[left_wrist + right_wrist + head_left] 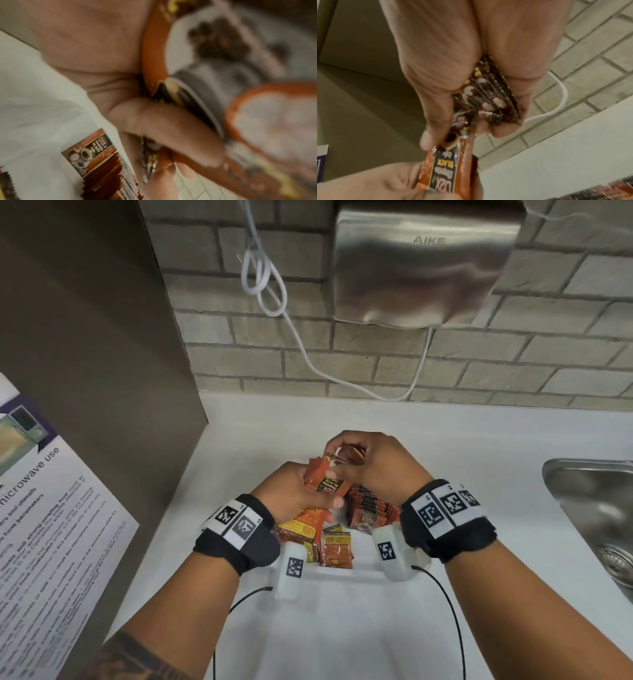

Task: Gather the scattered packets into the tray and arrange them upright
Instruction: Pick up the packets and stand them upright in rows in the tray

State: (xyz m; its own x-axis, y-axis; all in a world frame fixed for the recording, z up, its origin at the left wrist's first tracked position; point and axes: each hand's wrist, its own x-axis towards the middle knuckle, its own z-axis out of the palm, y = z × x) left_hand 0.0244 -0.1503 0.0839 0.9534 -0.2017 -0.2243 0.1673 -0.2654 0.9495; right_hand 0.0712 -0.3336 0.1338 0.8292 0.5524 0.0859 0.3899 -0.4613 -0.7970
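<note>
I have both hands up over the tray (342, 573), and I use it as my landmark. My left hand (294, 491) is just above the tray's far left part, fingers curled round a small stack (325, 484) of orange packets with the black label facing me; the left wrist view shows a finger (163, 129) wrapped across the packet faces. My right hand (373, 463) sits a little beyond the tray's far edge, thumb and fingers pinched on the top ends of a bunch (488, 97) of packets, their serrated edges fanned in the palm in the right wrist view. The two hands meet on the packets, and I judge I am squaring the loose ones into one neat bundle so they can go in on edge together. Inside the tray, to the right, a row (370, 505) already stands upright, packed face to face. To the left, nearer me, several flat packets (308, 529) lie loose and overlapping, so they need lifting and turning. The tray rests on the white counter (239, 440), with a steel sink (596, 508) well to its right. I reckon the job is roughly half done; the bundle should go down beside the row.
</note>
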